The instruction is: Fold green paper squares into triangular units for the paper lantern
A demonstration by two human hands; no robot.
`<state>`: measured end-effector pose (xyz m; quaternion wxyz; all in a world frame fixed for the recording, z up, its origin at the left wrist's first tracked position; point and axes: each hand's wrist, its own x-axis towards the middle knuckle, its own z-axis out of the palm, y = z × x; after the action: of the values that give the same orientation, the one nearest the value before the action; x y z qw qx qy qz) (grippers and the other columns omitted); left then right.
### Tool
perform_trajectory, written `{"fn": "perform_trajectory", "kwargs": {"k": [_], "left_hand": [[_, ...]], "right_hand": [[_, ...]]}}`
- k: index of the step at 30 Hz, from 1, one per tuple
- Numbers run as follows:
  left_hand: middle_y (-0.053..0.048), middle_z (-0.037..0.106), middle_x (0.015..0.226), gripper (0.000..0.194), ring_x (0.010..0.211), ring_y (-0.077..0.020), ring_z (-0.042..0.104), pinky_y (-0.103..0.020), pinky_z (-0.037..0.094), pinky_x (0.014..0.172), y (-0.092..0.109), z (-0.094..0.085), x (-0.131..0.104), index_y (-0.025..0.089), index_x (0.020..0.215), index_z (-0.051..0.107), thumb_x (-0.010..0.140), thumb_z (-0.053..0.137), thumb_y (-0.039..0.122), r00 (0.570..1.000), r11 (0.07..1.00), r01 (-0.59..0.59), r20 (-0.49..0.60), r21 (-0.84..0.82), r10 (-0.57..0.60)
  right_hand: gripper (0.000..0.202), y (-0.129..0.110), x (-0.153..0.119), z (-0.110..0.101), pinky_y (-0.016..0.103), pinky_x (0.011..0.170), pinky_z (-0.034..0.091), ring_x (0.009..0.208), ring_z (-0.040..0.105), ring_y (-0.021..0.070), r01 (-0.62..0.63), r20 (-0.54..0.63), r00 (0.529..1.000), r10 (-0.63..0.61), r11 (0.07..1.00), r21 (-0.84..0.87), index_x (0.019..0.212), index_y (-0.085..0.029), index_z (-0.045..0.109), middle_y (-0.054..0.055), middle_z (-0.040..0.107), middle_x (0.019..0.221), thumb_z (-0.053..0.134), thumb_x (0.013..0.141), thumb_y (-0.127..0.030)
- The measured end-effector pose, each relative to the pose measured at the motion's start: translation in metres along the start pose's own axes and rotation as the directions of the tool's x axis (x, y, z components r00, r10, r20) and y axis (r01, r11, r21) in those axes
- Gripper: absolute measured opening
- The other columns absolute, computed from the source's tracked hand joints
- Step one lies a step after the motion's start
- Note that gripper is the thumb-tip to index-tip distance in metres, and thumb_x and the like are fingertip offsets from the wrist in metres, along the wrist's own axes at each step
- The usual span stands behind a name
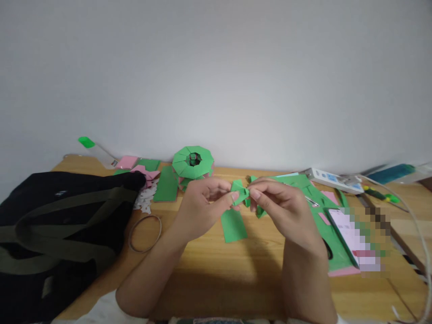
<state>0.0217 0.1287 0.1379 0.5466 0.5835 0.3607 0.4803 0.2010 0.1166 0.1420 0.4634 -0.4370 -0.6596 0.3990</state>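
Observation:
Near the middle of the view, my left hand (207, 204) pinches a small folded green paper piece (238, 192) between thumb and fingers. My right hand (281, 207) is closed on the right edge of the same piece, thumb against fingertips. Just behind my right fingertips, other folded green pieces (260, 211) show in part. Below the held piece, a flat green paper rectangle (233, 226) lies on the wooden table (216, 270). A round green folded paper ring (193, 162) with pink parts under it stands behind my left hand.
A black bag (67, 234) fills the left side, beside a round hoop (145, 233) and a green paper stack (166, 184). To the right are a green mat (299, 182), a phone (353, 238), a power strip (335, 180) and a white cable (420, 225).

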Motion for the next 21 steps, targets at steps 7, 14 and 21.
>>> {"fn": "perform_trajectory", "kwargs": {"k": [7,14,21], "left_hand": [[0.002,0.068,0.062,0.010,0.062,-0.0117,0.070,-0.016,0.054,0.057,-0.0029,0.0018,-0.0008,0.016,0.069,0.063,0.078,0.063,0.014,0.994,0.987,-0.092,-0.047,0.129,0.099],[0.001,0.068,0.061,0.009,0.061,-0.0119,0.069,-0.016,0.052,0.054,-0.0001,0.0032,-0.0006,0.015,0.069,0.063,0.078,0.063,0.014,0.990,0.976,-0.132,-0.035,0.172,0.140],[0.000,0.068,0.064,0.006,0.060,-0.0112,0.068,-0.018,0.055,0.058,-0.0005,0.0022,-0.0002,0.014,0.070,0.065,0.076,0.064,0.014,0.997,0.996,-0.079,-0.018,0.046,0.080]], "right_hand": [[0.013,0.0005,0.0017,0.0031,0.022,0.049,0.044,0.058,0.056,0.0091,-0.005,-0.053,0.999,0.011,0.995,0.097,0.074,-0.020,0.071,-0.001,0.065,0.067,0.066,0.084,-0.026],[0.005,0.0045,0.0021,0.0077,0.023,0.046,0.045,0.055,0.055,0.0097,0.068,-0.153,0.987,-0.052,0.992,0.104,0.072,-0.020,0.072,0.001,0.066,0.068,0.072,0.077,-0.020],[0.013,0.0013,0.0034,0.0087,0.022,0.049,0.045,0.055,0.056,0.0085,0.096,-0.133,0.988,-0.082,0.990,0.105,0.071,-0.022,0.072,-0.001,0.064,0.066,0.066,0.082,-0.019]]}}
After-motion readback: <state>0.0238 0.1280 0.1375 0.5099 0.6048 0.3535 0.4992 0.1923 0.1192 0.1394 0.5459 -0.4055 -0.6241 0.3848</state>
